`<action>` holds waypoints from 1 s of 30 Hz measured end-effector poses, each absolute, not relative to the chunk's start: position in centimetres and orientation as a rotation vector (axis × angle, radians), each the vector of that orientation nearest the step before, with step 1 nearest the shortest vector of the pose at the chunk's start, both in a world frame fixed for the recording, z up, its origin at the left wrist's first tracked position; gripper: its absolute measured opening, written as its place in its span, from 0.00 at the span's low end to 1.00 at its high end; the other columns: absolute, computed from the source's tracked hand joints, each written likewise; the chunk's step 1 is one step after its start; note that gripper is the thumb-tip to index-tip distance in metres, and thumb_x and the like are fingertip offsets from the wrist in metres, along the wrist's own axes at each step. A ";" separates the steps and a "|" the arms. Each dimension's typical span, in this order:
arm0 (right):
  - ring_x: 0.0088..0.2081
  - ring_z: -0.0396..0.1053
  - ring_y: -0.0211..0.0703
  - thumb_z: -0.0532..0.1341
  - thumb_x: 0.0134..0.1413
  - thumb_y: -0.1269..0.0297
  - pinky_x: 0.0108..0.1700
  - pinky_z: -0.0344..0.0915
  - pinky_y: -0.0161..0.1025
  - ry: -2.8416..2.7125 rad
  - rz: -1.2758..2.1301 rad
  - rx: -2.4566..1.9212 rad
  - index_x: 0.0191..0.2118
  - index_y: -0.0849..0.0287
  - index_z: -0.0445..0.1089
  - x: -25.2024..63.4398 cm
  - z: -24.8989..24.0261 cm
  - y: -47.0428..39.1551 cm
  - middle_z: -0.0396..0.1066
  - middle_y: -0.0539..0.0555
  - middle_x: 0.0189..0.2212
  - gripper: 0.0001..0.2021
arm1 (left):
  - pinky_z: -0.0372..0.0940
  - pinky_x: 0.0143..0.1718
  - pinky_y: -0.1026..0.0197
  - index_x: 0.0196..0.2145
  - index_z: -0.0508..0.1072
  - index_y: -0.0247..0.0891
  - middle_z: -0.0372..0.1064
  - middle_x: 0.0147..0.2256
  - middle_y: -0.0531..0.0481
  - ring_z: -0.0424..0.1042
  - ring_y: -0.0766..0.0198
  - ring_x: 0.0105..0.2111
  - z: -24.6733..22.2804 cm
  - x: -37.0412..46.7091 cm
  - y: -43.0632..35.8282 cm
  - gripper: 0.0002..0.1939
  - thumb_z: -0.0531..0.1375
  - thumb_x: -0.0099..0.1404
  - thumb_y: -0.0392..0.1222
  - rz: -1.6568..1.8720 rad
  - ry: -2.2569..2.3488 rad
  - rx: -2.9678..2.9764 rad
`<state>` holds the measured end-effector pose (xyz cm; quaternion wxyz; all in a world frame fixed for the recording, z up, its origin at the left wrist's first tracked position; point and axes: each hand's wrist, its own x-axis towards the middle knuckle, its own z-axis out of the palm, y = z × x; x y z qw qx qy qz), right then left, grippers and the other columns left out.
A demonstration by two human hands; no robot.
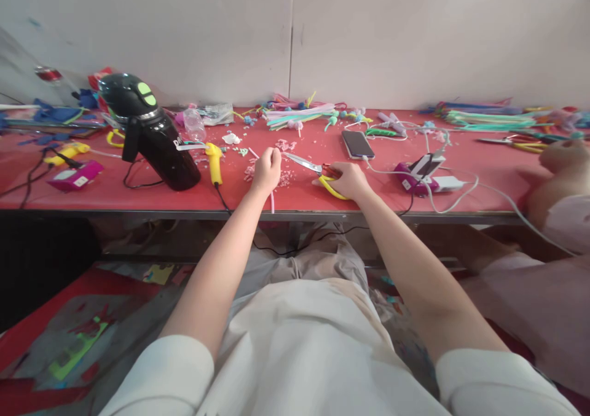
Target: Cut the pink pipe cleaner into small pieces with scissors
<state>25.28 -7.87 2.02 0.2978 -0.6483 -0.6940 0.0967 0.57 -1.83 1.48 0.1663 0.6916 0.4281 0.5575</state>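
A pale pink strip (pixel 272 201) is held in the left grip (pixel 268 170), its fingers curled closed around it, one loose end hanging below the grip over the near edge of the red tabletop (pixel 310 202) and the other poking out on the grip's far left. Yellow-handled scissors (pixel 317 168) are held in the right grip (pixel 346 181), with the fingers bent about the handles and the blades aimed at the left grip; how far the blades are parted cannot be told. Between the grips and just beyond them, pink clippings (pixel 286 177) are strewn. For clean snipping, the strip is best kept taut, with a short length left clear of the left fingertips, and the blade tips should be kept off the skin. Small, even bites are probably wiser than one deep cut. Left of the left grip, a yellow glue gun (pixel 214 164) is stood near enough for its cord to be minded. Beyond the right grip a phone (pixel 358 144) is laid, and farther off, past both grips, bundled coloured strips (pixel 300 116) are heaped.
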 end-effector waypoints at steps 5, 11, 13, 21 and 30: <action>0.28 0.61 0.43 0.69 0.39 0.27 0.31 0.53 0.41 -1.845 0.264 -1.724 0.26 0.55 0.68 25.3 2.0 -7.8 0.66 0.51 0.23 0.32 | 0.63 0.32 0.61 0.28 0.63 0.39 0.58 0.24 0.57 0.59 0.68 0.24 1.2 0.4 -1.5 0.25 0.54 0.78 0.58 1.564 1.231 1.978; 0.27 0.60 0.42 0.68 0.38 0.26 0.31 0.52 0.41 -1.853 0.276 -1.722 0.25 0.55 0.66 25.2 2.2 -8.0 0.66 0.50 0.22 0.33 | 0.69 0.33 0.62 0.37 0.73 0.36 0.70 0.31 0.53 0.68 0.69 0.28 0.8 0.2 -1.1 0.18 0.58 0.77 0.53 1.528 1.253 1.982; 0.27 0.60 0.42 0.68 0.38 0.25 0.30 0.52 0.41 -1.853 0.271 -1.723 0.25 0.54 0.65 25.2 2.2 -8.0 0.65 0.50 0.22 0.33 | 0.71 0.35 0.62 0.39 0.74 0.36 0.72 0.33 0.51 0.70 0.69 0.30 0.8 0.2 -1.1 0.16 0.58 0.77 0.52 1.522 1.256 1.976; 0.27 0.59 0.42 0.67 0.39 0.25 0.30 0.51 0.41 -1.859 0.253 -1.735 0.23 0.54 0.63 25.1 2.2 -8.0 0.63 0.50 0.21 0.33 | 0.73 0.38 0.60 0.41 0.75 0.36 0.74 0.37 0.49 0.73 0.67 0.33 0.8 0.3 -1.0 0.14 0.59 0.76 0.50 1.534 1.245 1.954; 0.27 0.58 0.41 0.67 0.41 0.27 0.30 0.50 0.41 -1.824 0.226 -1.747 0.24 0.54 0.60 25.2 2.3 -8.2 0.63 0.49 0.21 0.32 | 0.74 0.40 0.58 0.45 0.76 0.35 0.75 0.40 0.48 0.74 0.66 0.36 0.6 0.2 -0.8 0.15 0.59 0.76 0.51 1.516 1.263 1.938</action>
